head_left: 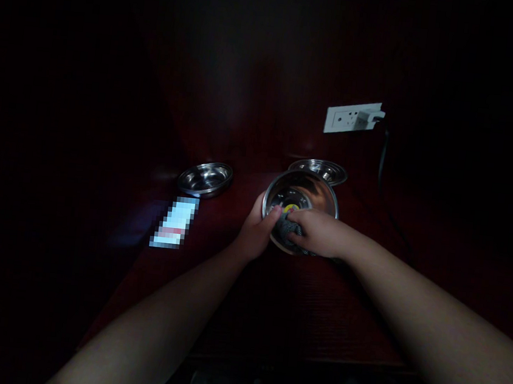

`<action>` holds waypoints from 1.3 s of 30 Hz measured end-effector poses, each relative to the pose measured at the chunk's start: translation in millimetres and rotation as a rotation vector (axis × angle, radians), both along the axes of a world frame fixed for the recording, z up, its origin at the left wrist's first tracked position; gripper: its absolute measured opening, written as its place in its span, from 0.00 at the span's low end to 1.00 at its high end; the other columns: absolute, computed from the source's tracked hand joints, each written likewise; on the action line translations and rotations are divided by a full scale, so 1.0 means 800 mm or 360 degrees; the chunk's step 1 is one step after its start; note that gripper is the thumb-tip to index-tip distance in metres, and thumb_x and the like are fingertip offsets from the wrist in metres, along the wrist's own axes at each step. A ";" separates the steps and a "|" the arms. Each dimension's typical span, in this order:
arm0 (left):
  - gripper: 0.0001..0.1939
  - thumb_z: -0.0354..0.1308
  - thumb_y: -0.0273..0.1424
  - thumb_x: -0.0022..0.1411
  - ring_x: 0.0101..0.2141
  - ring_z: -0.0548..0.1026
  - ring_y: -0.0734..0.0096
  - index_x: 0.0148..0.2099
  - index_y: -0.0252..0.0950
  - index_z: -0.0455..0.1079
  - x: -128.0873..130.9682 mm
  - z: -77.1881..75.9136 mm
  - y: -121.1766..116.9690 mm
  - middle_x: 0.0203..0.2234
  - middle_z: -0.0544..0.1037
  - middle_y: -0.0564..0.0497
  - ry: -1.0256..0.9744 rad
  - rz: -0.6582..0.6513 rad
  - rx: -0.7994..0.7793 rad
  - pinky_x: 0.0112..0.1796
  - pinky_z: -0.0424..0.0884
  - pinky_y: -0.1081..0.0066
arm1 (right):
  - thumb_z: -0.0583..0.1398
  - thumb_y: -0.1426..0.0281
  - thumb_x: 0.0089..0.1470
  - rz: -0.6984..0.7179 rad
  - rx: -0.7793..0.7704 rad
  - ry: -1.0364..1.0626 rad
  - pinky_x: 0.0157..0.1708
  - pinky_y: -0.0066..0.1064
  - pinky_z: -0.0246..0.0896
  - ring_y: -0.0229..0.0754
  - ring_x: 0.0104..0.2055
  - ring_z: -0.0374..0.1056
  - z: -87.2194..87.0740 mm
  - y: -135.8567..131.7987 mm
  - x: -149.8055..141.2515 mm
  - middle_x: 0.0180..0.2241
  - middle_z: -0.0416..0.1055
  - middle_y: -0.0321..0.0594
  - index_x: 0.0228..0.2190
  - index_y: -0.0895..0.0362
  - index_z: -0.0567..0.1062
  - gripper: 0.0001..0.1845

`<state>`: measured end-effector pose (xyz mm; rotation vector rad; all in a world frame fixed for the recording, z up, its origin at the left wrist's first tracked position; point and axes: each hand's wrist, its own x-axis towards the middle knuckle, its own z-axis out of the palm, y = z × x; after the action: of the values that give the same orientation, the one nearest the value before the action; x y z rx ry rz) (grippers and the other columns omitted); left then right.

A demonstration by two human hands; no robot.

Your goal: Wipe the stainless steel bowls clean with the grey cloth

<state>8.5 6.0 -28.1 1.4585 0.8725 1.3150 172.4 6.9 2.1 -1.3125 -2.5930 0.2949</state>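
Note:
A shiny steel bowl is tilted toward me on a dark red-brown table. My left hand grips its near left rim, thumb hooked over the edge. My right hand is closed on a grey scouring pad pressed inside the bowl's near side. A small yellow and red mark shows at the bowl's bottom.
A second steel bowl sits to the left, and a third stands just behind the held one. A lit phone screen lies at the left. On the back wall is a white socket with a plug and a black cable.

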 end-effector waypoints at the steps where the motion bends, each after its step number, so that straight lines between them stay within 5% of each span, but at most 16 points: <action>1: 0.22 0.54 0.38 0.62 0.53 0.69 0.59 0.56 0.36 0.62 0.000 0.000 0.000 0.52 0.73 0.44 0.0002 0.0010 -0.0005 0.55 0.62 0.60 | 0.57 0.68 0.54 0.0016 -0.0003 0.0022 0.40 0.35 0.61 0.46 0.37 0.70 -0.001 0.000 0.000 0.35 0.74 0.46 0.32 0.57 0.72 0.06; 22: 0.23 0.55 0.38 0.61 0.53 0.69 0.59 0.57 0.36 0.63 0.002 -0.001 0.002 0.52 0.73 0.45 -0.0059 -0.0009 0.0007 0.55 0.62 0.60 | 0.58 0.75 0.50 0.0250 0.0195 0.0483 0.46 0.37 0.62 0.45 0.43 0.67 -0.010 0.000 -0.004 0.41 0.70 0.45 0.39 0.58 0.70 0.12; 39: 0.24 0.56 0.37 0.61 0.52 0.70 0.59 0.57 0.36 0.62 0.004 -0.003 0.001 0.51 0.73 0.45 -0.0129 -0.0090 -0.0032 0.55 0.63 0.61 | 0.60 0.74 0.49 0.0223 0.0315 0.0612 0.46 0.40 0.61 0.46 0.44 0.66 -0.008 0.000 -0.004 0.40 0.69 0.45 0.39 0.57 0.71 0.12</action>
<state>11.4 6.4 -30.2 1.3948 0.7843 1.3107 169.3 6.6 -4.5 -0.9073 -2.3206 0.2746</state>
